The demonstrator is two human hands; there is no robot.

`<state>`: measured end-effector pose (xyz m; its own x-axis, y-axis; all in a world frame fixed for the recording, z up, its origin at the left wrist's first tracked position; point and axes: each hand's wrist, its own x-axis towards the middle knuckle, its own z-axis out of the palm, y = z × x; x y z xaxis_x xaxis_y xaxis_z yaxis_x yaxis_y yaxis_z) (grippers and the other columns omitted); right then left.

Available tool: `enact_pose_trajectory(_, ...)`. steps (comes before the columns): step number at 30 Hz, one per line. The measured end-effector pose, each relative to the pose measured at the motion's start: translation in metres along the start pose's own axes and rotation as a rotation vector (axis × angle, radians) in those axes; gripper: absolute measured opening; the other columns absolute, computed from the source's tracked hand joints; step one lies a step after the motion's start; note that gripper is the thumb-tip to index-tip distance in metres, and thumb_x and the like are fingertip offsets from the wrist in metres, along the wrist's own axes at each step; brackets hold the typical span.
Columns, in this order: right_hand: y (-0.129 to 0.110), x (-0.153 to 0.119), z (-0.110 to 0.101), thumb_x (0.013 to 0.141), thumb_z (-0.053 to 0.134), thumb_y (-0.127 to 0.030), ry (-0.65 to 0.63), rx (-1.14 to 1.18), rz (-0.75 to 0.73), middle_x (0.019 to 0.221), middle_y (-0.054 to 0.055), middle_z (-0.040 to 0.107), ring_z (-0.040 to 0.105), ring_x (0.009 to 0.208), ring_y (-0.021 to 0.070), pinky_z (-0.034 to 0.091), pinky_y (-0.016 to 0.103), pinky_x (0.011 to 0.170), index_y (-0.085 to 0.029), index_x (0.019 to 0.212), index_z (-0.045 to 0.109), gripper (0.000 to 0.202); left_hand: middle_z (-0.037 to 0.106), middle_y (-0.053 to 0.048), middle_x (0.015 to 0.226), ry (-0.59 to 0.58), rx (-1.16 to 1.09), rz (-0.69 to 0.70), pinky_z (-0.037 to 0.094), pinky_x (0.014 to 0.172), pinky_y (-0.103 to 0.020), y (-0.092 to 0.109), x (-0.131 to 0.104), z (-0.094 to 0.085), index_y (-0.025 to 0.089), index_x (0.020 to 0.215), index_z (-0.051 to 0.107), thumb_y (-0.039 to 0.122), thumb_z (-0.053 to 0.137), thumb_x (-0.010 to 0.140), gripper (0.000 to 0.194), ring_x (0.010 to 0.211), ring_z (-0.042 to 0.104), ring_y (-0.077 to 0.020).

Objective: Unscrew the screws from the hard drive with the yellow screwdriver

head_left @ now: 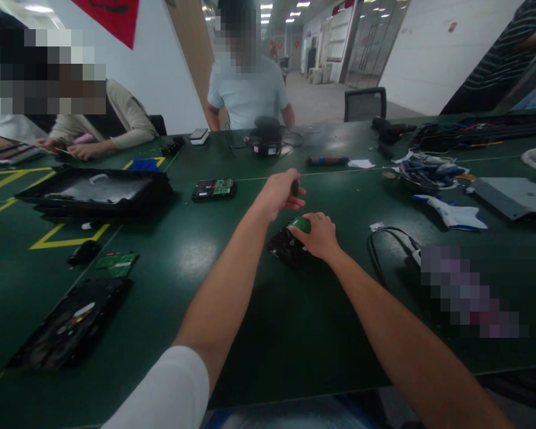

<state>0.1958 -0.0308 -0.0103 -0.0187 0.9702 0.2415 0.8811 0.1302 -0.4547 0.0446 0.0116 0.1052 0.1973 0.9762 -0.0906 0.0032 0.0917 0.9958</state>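
Note:
My right hand (320, 236) is closed over a black hard drive (286, 245) lying on the dark green table (192, 322). A green circuit board (300, 224) shows under its fingers at the drive's upper side; whether the board is fixed there is hidden. Just beyond, my left hand (280, 193) hovers above the table with fingers apart and slightly bent. A small dark patch lies between its thumb and fingers, and I cannot make out what it is.
At the left lie a large black drive (74, 325), a loose green board (117, 263) and black trays (98, 193). Another drive (214, 189) sits farther back. A screwdriver (327, 161), a cable bundle (429, 171) and a blurred item with a cable (462, 292) are beyond and right. People sit across.

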Motion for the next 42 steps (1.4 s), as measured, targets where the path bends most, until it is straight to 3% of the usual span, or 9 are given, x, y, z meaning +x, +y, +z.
enact_pose_trajectory(5,-0.0015,0.0003,-0.0018,0.091,0.061,-0.068,-0.022,0.008,0.007,0.128,0.015,0.066,0.060,0.120,0.0366,0.045,0.051,0.100,-0.022,0.127,0.067,0.058,0.074,-0.008,0.088,0.039,0.086,0.072,0.040,0.045,-0.024,-0.0031,0.0041,-0.0050,0.019,0.086,0.070,0.043,0.058,0.090,0.027,0.052,0.059,-0.0120)
enact_pose_trajectory(10,-0.0013,0.0002,-0.0015,0.091,0.060,-0.068,-0.015,-0.005,0.006,0.127,0.015,0.066,0.059,0.120,0.0370,0.045,0.051,0.100,-0.022,0.126,0.067,0.058,0.076,-0.009,0.087,-0.030,-0.063,-0.040,0.045,0.048,-0.025,-0.0011,0.0017,-0.0027,0.018,0.096,0.066,0.047,0.059,0.092,0.030,0.054,0.061,-0.0137)
enact_pose_trajectory(15,-0.0006,0.0007,-0.0006,0.091,0.060,-0.067,-0.014,-0.003,0.003,0.128,0.015,0.066,0.059,0.120,0.0369,0.045,0.051,0.100,-0.021,0.127,0.067,0.059,0.073,-0.009,0.088,0.003,-0.005,-0.004,0.043,0.049,-0.023,0.0003,-0.0001,-0.0017,0.017,0.092,0.069,0.047,0.060,0.093,0.032,0.056,0.063,-0.0126)
enact_pose_trajectory(21,-0.0008,0.0002,0.0004,0.091,0.060,-0.068,-0.002,-0.008,0.000,0.127,0.015,0.066,0.059,0.120,0.0374,0.046,0.051,0.099,-0.022,0.126,0.068,0.058,0.075,-0.009,0.091,-0.045,-0.103,-0.071,0.048,0.052,-0.025,-0.0003,-0.0021,0.0011,0.019,0.100,0.063,0.050,0.062,0.092,0.031,0.059,0.069,-0.0156)
enact_pose_trajectory(27,-0.0009,0.0004,-0.0008,0.091,0.060,-0.068,-0.009,0.001,0.003,0.127,0.015,0.066,0.060,0.119,0.0372,0.046,0.052,0.098,-0.022,0.125,0.068,0.058,0.071,-0.009,0.088,0.003,-0.045,-0.017,0.047,0.051,-0.025,0.0016,-0.0031,0.0006,0.017,0.095,0.066,0.046,0.061,0.091,0.030,0.058,0.069,-0.0157)
enact_pose_trajectory(34,0.0001,0.0004,0.0001,0.091,0.059,-0.068,0.007,-0.002,-0.007,0.126,0.015,0.066,0.060,0.119,0.0372,0.046,0.051,0.097,-0.022,0.124,0.068,0.058,0.073,-0.010,0.089,-0.067,-0.187,-0.102,0.053,0.056,-0.027,0.0001,-0.0014,-0.0008,0.019,0.093,0.062,0.046,0.060,0.089,0.028,0.066,0.074,-0.0201)
enact_pose_trajectory(42,0.0005,0.0010,0.0001,0.091,0.059,-0.069,-0.008,0.013,0.003,0.127,0.014,0.066,0.059,0.120,0.0372,0.045,0.052,0.099,-0.022,0.125,0.068,0.058,0.073,-0.009,0.088,-0.012,-0.113,-0.076,0.047,0.050,-0.024,-0.0001,0.0011,-0.0052,0.019,0.090,0.064,0.045,0.056,0.090,0.028,0.060,0.070,-0.0164)
